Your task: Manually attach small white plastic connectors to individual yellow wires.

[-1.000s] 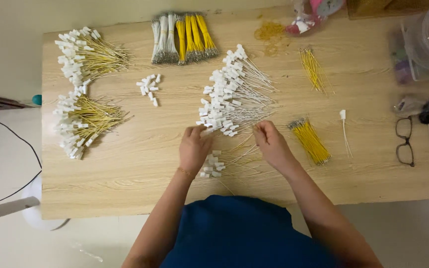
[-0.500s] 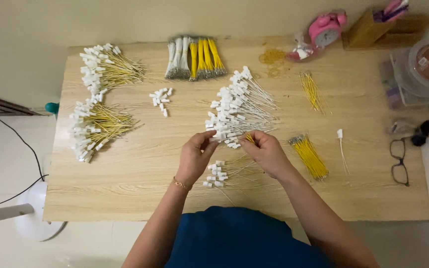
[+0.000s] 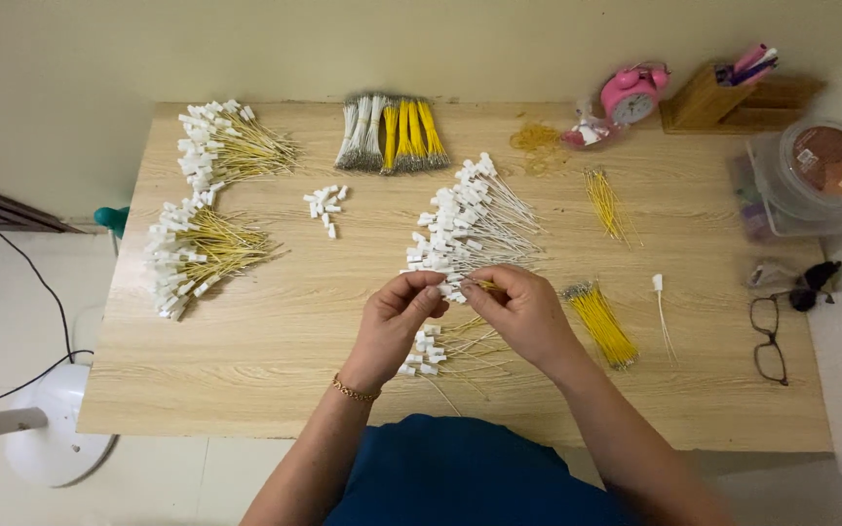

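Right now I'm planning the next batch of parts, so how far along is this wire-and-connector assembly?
Done: two heaps of yellow wires with white connectors at the table's left, and a white-wired heap at centre. In hand: the left hand and right hand pinch one white connector and yellow wire together. Left: bare yellow wires, loose white connectors, and tied wire bundles at the back.

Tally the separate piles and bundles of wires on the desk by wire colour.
Yellow wire piles and bundles: 6
White wire piles and bundles: 2
Lone white wire: 1
Total: 9
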